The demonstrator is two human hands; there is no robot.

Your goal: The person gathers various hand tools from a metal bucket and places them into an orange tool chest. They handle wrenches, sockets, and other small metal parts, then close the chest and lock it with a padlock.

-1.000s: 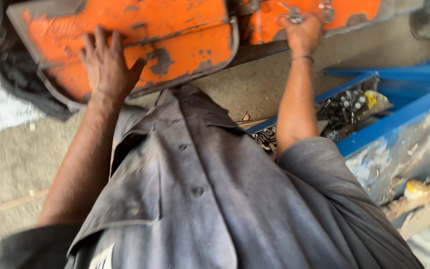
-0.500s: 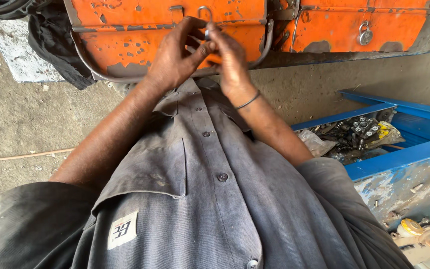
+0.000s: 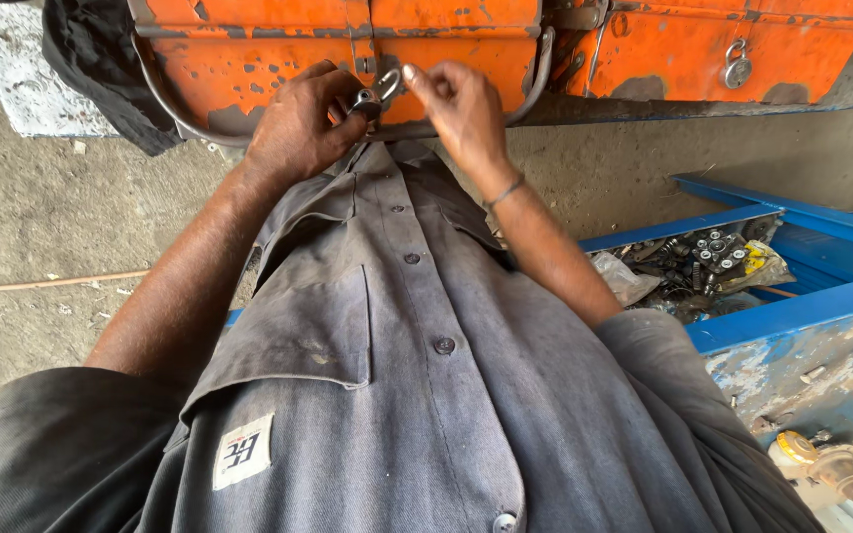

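I am pinching a small padlock [image 3: 367, 101] with my left hand [image 3: 298, 123], and my right hand [image 3: 461, 109] is gripping its shackle, at the front edge of the orange toolbox [image 3: 249, 49]. The padlock could slip if my fingers loosen.

Bare concrete floor [image 3: 41, 207], dusty and stained, with a thin pale line running across it on the left and a lighter slab [image 3: 7, 69] up in the corner under a dark cloth [image 3: 91, 69]. On the right sits a chipped blue metal tray [image 3: 802, 306] full of small metal parts and a crumpled plastic bag [image 3: 619, 276]. Flat daylight, no hard shadows.
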